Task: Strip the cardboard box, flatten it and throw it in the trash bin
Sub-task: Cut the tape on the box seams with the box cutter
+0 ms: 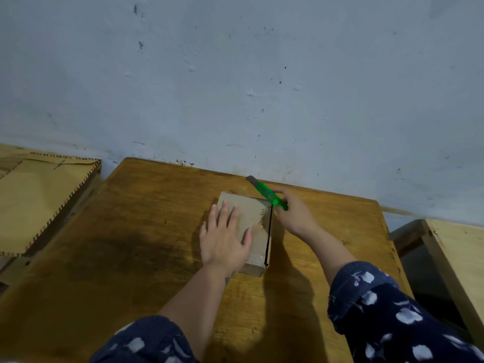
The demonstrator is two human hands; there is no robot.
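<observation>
A small flat cardboard box [255,218] lies on the wooden table [146,231] near the wall, with shiny tape on its top. My left hand [225,237] rests flat on the box's left half, fingers spread. My right hand [293,213] is just right of the box's far corner and grips a green utility knife [269,195]. The knife's grey blade end points up and left toward the wall, above the box's far right corner. A black cord [268,237] hangs from the knife along the box's right edge.
A blue-grey wall [235,74] stands right behind the table. A tan laser-cut wooden case [39,203] sits to the left, beyond a gap. A pale wooden piece of furniture [455,258] is at the right. No trash bin is in view.
</observation>
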